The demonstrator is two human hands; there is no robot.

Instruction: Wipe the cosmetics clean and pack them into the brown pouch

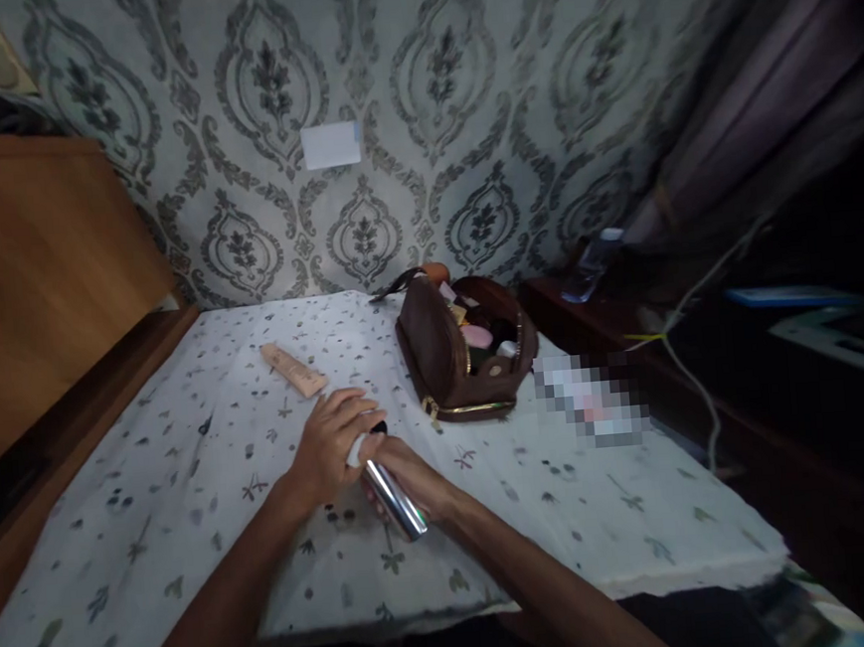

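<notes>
Both hands meet above the patterned cloth on the table. My right hand (412, 477) is wrapped round a shiny silver cylinder (397, 503), which slants down to the right. At its upper end my left hand (335, 443) has its fingers curled over a small white piece (355, 451); a black part (378, 428) shows beside the fingertips. Just beyond my left hand lies a beige tube (293, 369), flat on the cloth. Behind and to the right of the hands stands a brown bag (434, 348), unzipped, with a pink oval item (476, 336) and other small things inside.
The cloth-covered table (212, 480) reaches a patterned wall with a white plate (331, 145). A wooden cabinet (38, 265) borders the left. At the right are a blurred-out packet (592, 401), a clear bottle (593, 263) and a pale cable (695, 387).
</notes>
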